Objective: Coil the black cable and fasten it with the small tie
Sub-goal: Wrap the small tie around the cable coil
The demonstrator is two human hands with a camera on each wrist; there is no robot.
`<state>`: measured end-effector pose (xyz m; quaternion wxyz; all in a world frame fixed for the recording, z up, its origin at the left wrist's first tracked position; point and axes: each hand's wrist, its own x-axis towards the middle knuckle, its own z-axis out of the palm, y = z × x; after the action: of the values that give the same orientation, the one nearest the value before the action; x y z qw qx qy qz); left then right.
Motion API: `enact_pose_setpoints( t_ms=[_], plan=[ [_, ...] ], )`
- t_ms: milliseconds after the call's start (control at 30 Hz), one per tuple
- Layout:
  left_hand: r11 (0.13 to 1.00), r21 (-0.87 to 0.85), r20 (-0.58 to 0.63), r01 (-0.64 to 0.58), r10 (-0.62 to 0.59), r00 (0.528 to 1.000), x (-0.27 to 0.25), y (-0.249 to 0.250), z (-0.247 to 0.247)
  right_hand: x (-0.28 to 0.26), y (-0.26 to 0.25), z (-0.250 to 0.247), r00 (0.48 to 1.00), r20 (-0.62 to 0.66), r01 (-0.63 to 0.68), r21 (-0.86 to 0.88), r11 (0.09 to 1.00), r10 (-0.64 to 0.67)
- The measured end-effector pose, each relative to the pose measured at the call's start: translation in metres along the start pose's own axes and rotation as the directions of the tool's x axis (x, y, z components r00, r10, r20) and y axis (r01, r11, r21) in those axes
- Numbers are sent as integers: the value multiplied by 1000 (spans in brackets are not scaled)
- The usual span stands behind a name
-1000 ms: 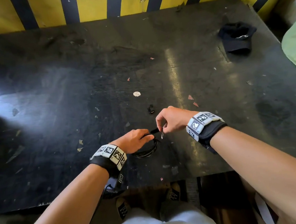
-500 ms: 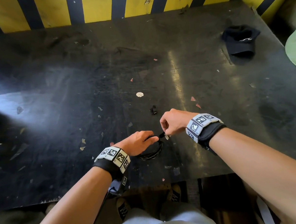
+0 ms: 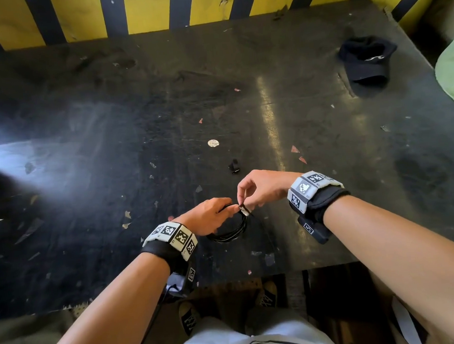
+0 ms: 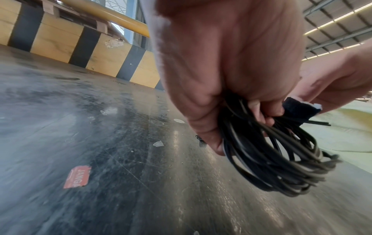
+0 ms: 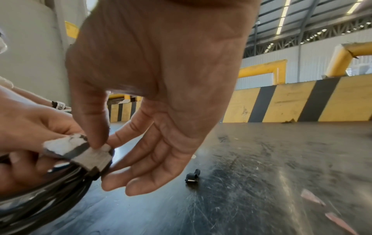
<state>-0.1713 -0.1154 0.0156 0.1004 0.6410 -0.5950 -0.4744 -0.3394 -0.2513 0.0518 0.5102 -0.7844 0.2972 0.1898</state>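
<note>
cable: one black coil (image 3: 231,229), held just above the near middle of the table (image 3: 85,155)
tie: one strap (image 3: 244,209) round the coil's top; a second (image 3: 234,166) lies just beyond
left hand (image 3: 210,216): grip curled round the loops
right hand (image 3: 262,188): thumb and forefinger pinch the strap end
advice: pull the strap snug, press flat before letting go

— What's the left hand (image 4: 225,63) doing?
— Its fingers (image 4: 259,109) grip the coiled cable (image 4: 277,160) above the worktop (image 4: 100,127).
— And the tie (image 4: 298,109)?
— Around the coil, pinched by the right hand (image 4: 330,84).
</note>
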Motion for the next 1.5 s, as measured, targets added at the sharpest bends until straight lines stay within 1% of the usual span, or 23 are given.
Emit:
enact_pose_setpoints(
  t_ms=[133, 233, 367, 533, 667, 800, 900, 1100, 1267, 1367, 1500],
  plan=[
    [995, -95, -9, -13, 12, 1000, -1, -2, 2, -3, 9, 3, 999, -28, 50, 153, 987, -46],
    [988, -157, -9, -3, 2, 1000, 0, -6, 4, -6, 13, 7, 997, -58, 70, 204, 977, -59],
    [981, -191, -13, 8, -11, 1000, 1, -7, 6, -7, 25, 14, 997, -71, 40, 320, 947, -18],
    [966, -255, -4, 50, -53, 999, 3, -2, 9, -9, 38, 27, 997, -76, 10, 496, 868, 32],
    [959, -276, 15, 70, -69, 998, 5, 0, 12, -9, 44, 29, 997, -35, -39, 525, 850, 68],
    [969, -239, 11, 58, -57, 998, 4, 1, 12, -10, 45, 26, 995, 42, -99, 570, 815, 91],
    [976, -211, 7, 56, -55, 998, 3, 2, 12, -10, 44, 23, 992, 82, -123, 551, 825, 93],
    [991, -123, 9, 44, -44, 999, -1, 7, 11, -9, 44, 16, 991, 50, -133, 525, 841, 126],
    [999, -42, -3, 20, -20, 1000, -8, 11, 8, -11, 48, 14, 987, 74, -157, 585, 796, 140],
    [999, -31, -2, 23, -23, 1000, -10, 12, 8, -10, 49, 14, 985, 91, -172, 626, 761, 148],
    [999, 40, -11, -4, 4, 1000, -11, 12, 10, -9, 50, 14, 982, 93, -184, 639, 747, 162]
  ],
)
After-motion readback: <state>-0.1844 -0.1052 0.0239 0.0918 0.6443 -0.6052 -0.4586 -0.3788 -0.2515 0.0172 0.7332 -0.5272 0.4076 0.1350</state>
